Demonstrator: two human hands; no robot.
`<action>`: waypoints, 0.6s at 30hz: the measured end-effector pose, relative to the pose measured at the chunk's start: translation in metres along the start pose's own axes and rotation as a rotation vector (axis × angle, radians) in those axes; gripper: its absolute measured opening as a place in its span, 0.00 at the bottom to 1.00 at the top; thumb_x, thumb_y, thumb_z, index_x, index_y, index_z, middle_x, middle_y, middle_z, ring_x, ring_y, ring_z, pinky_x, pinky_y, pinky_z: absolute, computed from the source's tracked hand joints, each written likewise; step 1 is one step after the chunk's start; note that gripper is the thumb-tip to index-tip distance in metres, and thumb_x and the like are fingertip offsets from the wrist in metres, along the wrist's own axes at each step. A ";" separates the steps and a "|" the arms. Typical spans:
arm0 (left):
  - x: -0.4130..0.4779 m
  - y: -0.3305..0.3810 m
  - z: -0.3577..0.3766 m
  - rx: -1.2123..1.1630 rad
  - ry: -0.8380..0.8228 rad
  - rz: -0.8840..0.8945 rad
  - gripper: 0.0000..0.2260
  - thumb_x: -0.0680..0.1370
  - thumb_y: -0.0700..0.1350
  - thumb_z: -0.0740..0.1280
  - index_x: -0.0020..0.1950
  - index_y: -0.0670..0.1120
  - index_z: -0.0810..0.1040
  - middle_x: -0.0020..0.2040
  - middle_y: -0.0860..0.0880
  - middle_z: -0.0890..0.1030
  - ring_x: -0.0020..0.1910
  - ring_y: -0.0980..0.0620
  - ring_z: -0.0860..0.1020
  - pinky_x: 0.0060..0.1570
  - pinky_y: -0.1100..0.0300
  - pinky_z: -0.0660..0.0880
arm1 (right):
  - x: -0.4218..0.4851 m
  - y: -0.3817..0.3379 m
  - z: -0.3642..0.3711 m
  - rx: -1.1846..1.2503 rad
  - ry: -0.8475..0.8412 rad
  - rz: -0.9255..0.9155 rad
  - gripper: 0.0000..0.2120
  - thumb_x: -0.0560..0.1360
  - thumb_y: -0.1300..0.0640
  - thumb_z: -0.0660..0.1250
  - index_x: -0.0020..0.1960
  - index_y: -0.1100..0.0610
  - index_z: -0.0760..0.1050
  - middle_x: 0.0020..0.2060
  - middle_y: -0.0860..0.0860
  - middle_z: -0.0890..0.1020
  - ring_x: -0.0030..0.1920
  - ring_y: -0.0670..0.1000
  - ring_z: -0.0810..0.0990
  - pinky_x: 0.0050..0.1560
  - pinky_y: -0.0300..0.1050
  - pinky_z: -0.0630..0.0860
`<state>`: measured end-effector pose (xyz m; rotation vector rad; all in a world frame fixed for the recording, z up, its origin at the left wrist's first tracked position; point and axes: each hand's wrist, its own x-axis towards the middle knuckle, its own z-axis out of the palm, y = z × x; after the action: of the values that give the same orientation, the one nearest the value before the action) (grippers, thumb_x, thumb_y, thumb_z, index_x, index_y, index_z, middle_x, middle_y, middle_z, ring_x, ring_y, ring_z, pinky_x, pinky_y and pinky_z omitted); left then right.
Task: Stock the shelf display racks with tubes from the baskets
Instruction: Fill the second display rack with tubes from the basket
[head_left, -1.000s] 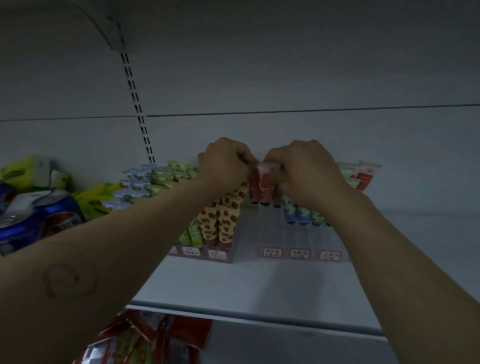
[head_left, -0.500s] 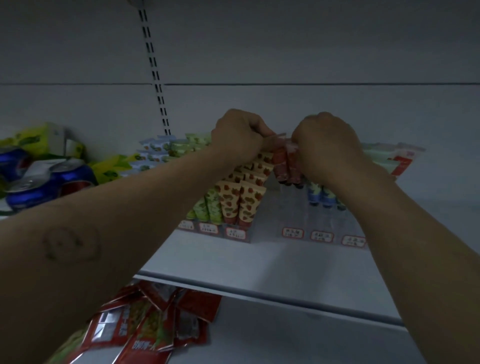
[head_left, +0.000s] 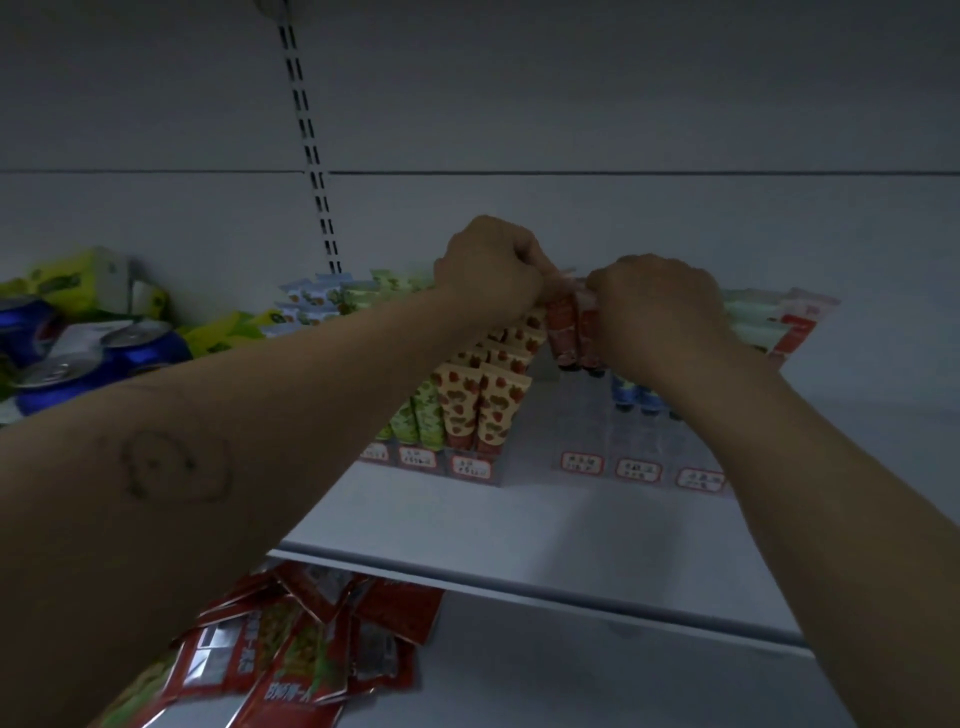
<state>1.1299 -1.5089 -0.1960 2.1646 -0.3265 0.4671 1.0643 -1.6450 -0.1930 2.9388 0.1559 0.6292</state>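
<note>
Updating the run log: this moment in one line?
left hand: pinches red tubes | right hand: grips same tubes | place: at clear rack

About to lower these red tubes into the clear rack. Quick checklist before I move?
1. Grip on the red tubes by left hand and right hand: ok.
2. Caps pointing down: ok.
3. Tubes above the leftmost lane of the clear rack: ok.
4. Front of that lane free: ok.
5. Back of that lane, hidden behind the tubes: cannot tell.
6. Gap to the strawberry tubes alongside: cannot tell.
</note>
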 end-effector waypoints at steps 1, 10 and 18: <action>0.000 -0.002 -0.001 -0.048 0.030 -0.004 0.10 0.68 0.47 0.79 0.29 0.50 0.81 0.35 0.50 0.83 0.41 0.49 0.82 0.45 0.54 0.81 | 0.000 -0.001 -0.002 0.009 -0.025 -0.004 0.11 0.75 0.59 0.66 0.56 0.60 0.76 0.52 0.57 0.77 0.52 0.57 0.77 0.41 0.44 0.64; -0.006 0.011 0.008 0.033 -0.056 0.134 0.13 0.68 0.43 0.78 0.28 0.52 0.77 0.32 0.57 0.79 0.36 0.56 0.80 0.44 0.60 0.80 | -0.002 0.004 -0.008 0.076 -0.022 -0.004 0.05 0.73 0.63 0.66 0.42 0.62 0.71 0.49 0.61 0.76 0.49 0.60 0.77 0.40 0.44 0.64; -0.011 0.013 0.016 0.010 0.033 0.161 0.13 0.68 0.43 0.78 0.29 0.52 0.76 0.35 0.52 0.80 0.38 0.54 0.80 0.42 0.61 0.79 | 0.001 0.006 -0.005 0.131 -0.044 0.040 0.19 0.72 0.63 0.67 0.32 0.56 0.59 0.38 0.55 0.70 0.35 0.52 0.69 0.27 0.40 0.53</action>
<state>1.1182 -1.5284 -0.2003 2.1477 -0.4838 0.5951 1.0636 -1.6504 -0.1868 3.0864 0.1387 0.5798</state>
